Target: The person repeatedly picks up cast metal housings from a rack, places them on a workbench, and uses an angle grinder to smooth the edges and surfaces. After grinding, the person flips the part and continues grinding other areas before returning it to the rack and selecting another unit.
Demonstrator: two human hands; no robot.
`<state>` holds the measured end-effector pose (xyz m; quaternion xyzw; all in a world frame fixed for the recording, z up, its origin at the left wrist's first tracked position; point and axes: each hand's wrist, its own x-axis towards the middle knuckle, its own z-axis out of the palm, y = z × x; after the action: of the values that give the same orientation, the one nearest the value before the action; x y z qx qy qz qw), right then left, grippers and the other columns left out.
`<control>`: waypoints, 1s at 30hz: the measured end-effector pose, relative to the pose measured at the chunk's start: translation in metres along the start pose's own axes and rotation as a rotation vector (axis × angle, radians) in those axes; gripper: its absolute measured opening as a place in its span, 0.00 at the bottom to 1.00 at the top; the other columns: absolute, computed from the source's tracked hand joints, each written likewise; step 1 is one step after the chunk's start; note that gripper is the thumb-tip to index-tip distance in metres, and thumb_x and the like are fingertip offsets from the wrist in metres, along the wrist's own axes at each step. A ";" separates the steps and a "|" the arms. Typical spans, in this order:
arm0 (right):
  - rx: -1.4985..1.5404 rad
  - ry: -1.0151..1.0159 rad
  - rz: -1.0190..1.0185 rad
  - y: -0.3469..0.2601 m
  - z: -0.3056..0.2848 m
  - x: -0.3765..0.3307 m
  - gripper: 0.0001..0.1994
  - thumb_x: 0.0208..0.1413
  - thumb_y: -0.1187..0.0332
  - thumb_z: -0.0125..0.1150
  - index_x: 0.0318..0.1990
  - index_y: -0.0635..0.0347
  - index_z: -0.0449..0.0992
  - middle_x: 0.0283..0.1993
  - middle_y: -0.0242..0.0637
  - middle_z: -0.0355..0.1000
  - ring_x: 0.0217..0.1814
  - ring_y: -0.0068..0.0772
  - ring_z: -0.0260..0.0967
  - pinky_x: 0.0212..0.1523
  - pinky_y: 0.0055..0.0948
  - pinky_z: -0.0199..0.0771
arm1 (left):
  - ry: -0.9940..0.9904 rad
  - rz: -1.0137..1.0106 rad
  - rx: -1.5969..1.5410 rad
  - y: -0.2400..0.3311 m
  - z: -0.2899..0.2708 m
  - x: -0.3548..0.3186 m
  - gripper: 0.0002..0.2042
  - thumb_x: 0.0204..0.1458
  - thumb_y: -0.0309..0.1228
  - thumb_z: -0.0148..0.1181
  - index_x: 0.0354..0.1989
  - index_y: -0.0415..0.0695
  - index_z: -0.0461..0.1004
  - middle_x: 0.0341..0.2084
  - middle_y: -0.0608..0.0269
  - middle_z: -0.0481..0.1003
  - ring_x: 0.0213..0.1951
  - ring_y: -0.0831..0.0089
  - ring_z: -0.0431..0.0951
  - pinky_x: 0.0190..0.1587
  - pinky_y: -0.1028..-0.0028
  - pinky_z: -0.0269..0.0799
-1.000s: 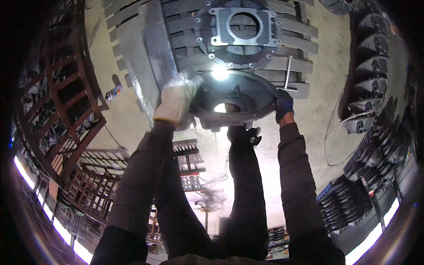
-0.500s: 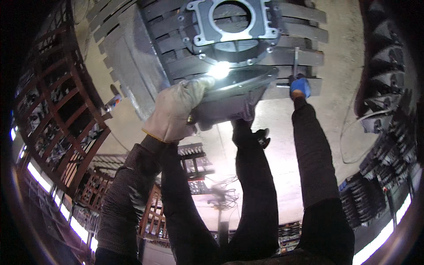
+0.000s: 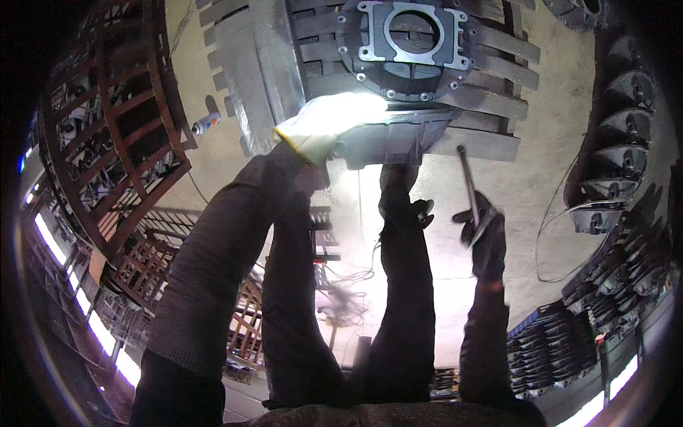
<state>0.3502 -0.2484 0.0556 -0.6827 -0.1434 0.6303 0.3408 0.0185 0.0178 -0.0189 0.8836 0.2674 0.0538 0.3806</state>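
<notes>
A dark metal casting (image 3: 391, 142) stands tilted on edge, close in front of my legs. My left hand (image 3: 324, 124), in a pale glove with a yellow cuff, is closed on its left side; glare washes out the fingers. Out to the right, my dark-gloved right hand (image 3: 487, 235) is wrapped round a long thin metal rod (image 3: 466, 174), whose tip points up and away from me. Just beyond the casting lies a round metal housing (image 3: 373, 53) with a pale machined flange, a big central hole and bolt holes round its rim.
A slatted pallet (image 3: 491, 146) lies under the housing, with a grey metal plate (image 3: 249, 64) at its left. A spray can (image 3: 206, 124) lies on the floor. Brown metal racks (image 3: 128, 110) stand left; rows of castings (image 3: 622, 139) line the right, near a thin cable (image 3: 544, 235).
My right hand has drawn back toward me from the pallet's right edge with the rod. My left hand and the casting appear slightly higher and farther right as the view shifts.
</notes>
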 end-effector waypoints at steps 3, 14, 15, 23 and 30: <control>-0.007 -0.036 0.030 -0.044 0.058 -0.053 0.28 0.81 0.52 0.47 0.75 0.64 0.67 0.51 0.44 0.83 0.44 0.24 0.79 0.44 0.24 0.78 | -0.036 -0.092 -0.136 -0.003 0.001 -0.002 0.21 0.66 0.31 0.57 0.67 0.44 0.77 0.60 0.52 0.81 0.63 0.59 0.80 0.67 0.65 0.75; 0.462 0.069 0.019 0.020 0.202 -0.035 0.20 0.74 0.71 0.61 0.70 0.60 0.76 0.41 0.28 0.81 0.32 0.11 0.67 0.35 0.16 0.67 | 0.102 0.032 0.084 -0.029 0.013 -0.040 0.24 0.66 0.39 0.57 0.69 0.45 0.73 0.62 0.52 0.79 0.62 0.54 0.79 0.68 0.62 0.73; -0.030 0.111 -0.105 0.015 0.203 -0.039 0.20 0.74 0.71 0.61 0.70 0.60 0.76 0.43 0.28 0.81 0.34 0.11 0.68 0.37 0.16 0.69 | 0.056 -0.172 -0.261 -0.025 0.019 -0.043 0.20 0.72 0.37 0.50 0.69 0.49 0.73 0.60 0.53 0.80 0.60 0.54 0.81 0.65 0.62 0.75; -1.375 -0.219 -0.113 -0.050 0.228 -0.052 0.31 0.62 0.65 0.69 0.74 0.42 0.72 0.53 0.50 0.82 0.49 0.58 0.82 0.49 0.49 0.83 | 0.014 -0.298 -0.359 0.023 0.020 -0.071 0.24 0.70 0.55 0.52 0.47 0.49 0.86 0.34 0.50 0.83 0.38 0.55 0.83 0.46 0.59 0.77; -0.862 -0.223 -0.026 0.024 0.229 -0.010 0.22 0.71 0.63 0.60 0.71 0.52 0.73 0.48 0.44 0.83 0.47 0.45 0.83 0.43 0.44 0.83 | -0.035 -0.479 -0.499 0.035 0.017 -0.075 0.22 0.68 0.54 0.54 0.45 0.51 0.87 0.34 0.50 0.84 0.36 0.52 0.83 0.41 0.57 0.77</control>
<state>0.1238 -0.2073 0.0539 -0.6884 -0.4376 0.5783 0.0151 -0.0251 -0.0517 0.0021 0.6765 0.4392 0.0117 0.5911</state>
